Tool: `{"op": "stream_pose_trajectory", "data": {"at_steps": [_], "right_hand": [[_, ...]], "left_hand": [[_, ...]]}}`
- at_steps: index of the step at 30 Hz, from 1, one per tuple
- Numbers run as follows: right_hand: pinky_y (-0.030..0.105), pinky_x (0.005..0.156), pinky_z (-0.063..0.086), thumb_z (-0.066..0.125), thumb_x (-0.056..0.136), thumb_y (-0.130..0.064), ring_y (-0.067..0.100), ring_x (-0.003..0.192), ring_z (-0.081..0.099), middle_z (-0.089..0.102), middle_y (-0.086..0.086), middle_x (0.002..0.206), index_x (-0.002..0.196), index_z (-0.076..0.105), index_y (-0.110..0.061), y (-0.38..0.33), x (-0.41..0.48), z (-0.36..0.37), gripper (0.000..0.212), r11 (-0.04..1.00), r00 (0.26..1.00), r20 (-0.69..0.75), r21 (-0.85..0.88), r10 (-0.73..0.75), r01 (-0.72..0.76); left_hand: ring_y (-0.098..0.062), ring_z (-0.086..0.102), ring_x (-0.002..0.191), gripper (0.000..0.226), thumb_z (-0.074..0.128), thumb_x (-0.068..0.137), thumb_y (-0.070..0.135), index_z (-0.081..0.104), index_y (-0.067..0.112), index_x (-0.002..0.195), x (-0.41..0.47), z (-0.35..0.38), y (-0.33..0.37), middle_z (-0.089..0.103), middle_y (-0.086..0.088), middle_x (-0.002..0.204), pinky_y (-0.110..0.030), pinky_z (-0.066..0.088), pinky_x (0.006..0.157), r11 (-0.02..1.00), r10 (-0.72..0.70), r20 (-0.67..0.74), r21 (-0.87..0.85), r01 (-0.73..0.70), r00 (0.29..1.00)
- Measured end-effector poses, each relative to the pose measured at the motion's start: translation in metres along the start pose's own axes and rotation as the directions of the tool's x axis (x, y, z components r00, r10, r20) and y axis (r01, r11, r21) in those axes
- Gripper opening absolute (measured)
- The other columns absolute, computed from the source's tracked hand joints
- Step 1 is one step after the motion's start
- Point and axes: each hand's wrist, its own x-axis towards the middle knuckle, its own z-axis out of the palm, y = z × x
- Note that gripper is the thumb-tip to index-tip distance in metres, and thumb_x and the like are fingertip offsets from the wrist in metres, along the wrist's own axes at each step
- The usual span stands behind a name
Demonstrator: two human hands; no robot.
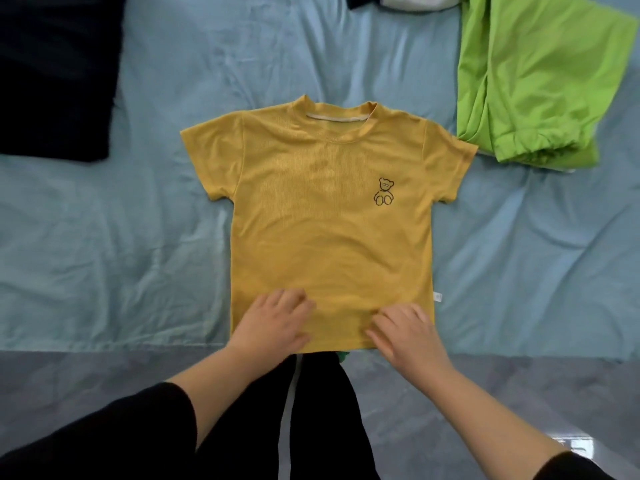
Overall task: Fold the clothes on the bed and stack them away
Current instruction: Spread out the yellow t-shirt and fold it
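Observation:
A small yellow T-shirt (329,209) with a bear outline on its chest lies flat, face up, on the light blue bed sheet (104,237), collar away from me and both sleeves spread. My left hand (273,322) rests palm down on the shirt's lower left part, near the hem. My right hand (407,332) presses flat on the lower right part of the hem. Neither hand holds any fabric.
Bright green trousers (533,81) lie bunched at the right rear of the bed. A dark garment (55,74) lies at the left rear. White and dark clothes (405,0) sit at the top edge. The bed's near edge meets grey floor (485,393).

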Motion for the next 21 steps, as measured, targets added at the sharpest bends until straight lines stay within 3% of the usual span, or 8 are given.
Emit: {"op": "stream_pose_trajectory", "data": {"at_steps": [2,4,10,13,18,21], "right_hand": [[0.031,0.071,0.045,0.07,0.078,-0.039,0.021,0.075,0.061,0.059,-0.004,0.081,0.082,0.064,-0.02,0.001,-0.014,0.004,0.02,0.999,0.995,0.101,0.034,-0.024,0.021],[0.031,0.067,0.049,0.079,0.069,-0.037,0.02,0.078,0.061,0.059,-0.004,0.084,0.088,0.065,-0.02,0.004,-0.019,0.008,0.029,0.999,0.983,0.184,0.039,-0.003,-0.004],[0.034,0.067,0.049,0.074,0.062,-0.027,0.025,0.078,0.058,0.057,0.002,0.085,0.091,0.063,-0.014,0.002,-0.014,0.015,0.033,1.0,0.976,0.218,0.03,0.003,-0.01],[0.034,0.07,0.051,0.076,0.069,-0.028,0.025,0.08,0.06,0.059,0.002,0.088,0.093,0.065,-0.013,0.008,-0.017,0.012,0.03,0.997,0.97,0.241,0.073,-0.022,0.005],[0.036,0.08,0.049,0.06,0.081,-0.019,0.026,0.091,0.057,0.059,0.003,0.098,0.104,0.063,-0.013,0.007,-0.018,0.008,0.024,0.997,0.958,0.288,0.077,-0.011,-0.011],[0.033,0.072,0.045,0.063,0.078,-0.019,0.023,0.087,0.055,0.056,0.001,0.093,0.096,0.061,-0.015,0.0,-0.016,0.008,0.018,0.997,0.952,0.295,-0.004,0.075,-0.078]], "left_hand": [[-0.017,0.047,0.112,0.04,0.052,0.089,0.055,0.051,0.028,0.119,-0.005,0.015,0.018,0.049,0.007,0.12,-0.032,0.039,0.091,0.987,0.009,0.1,-0.159,0.007,0.995],[-0.015,0.041,0.112,0.037,0.054,0.088,0.053,0.047,0.029,0.116,-0.007,0.029,0.028,0.043,0.008,0.117,-0.03,0.036,0.092,0.979,-0.062,0.132,-0.184,0.086,0.989],[-0.019,0.042,0.109,0.03,0.054,0.086,0.019,0.046,0.026,0.113,-0.006,0.042,0.03,0.044,0.005,0.114,-0.031,0.038,0.091,0.98,-0.098,0.061,-0.167,0.107,0.993],[-0.018,0.045,0.11,0.021,0.048,0.093,0.021,0.053,0.021,0.113,-0.01,0.036,0.022,0.049,0.002,0.114,-0.033,0.042,0.091,0.975,-0.093,0.116,-0.193,0.114,0.989],[-0.016,0.058,0.092,0.014,0.055,0.091,0.031,0.064,0.023,0.098,-0.019,0.02,0.007,0.063,0.005,0.098,-0.03,0.048,0.078,0.892,-0.304,0.14,-0.306,0.333,0.942],[-0.013,0.061,0.088,0.008,0.055,0.092,0.031,0.061,0.027,0.095,-0.02,0.014,0.005,0.064,0.01,0.092,-0.029,0.048,0.074,0.828,-0.349,0.204,-0.391,0.403,0.915]]}}
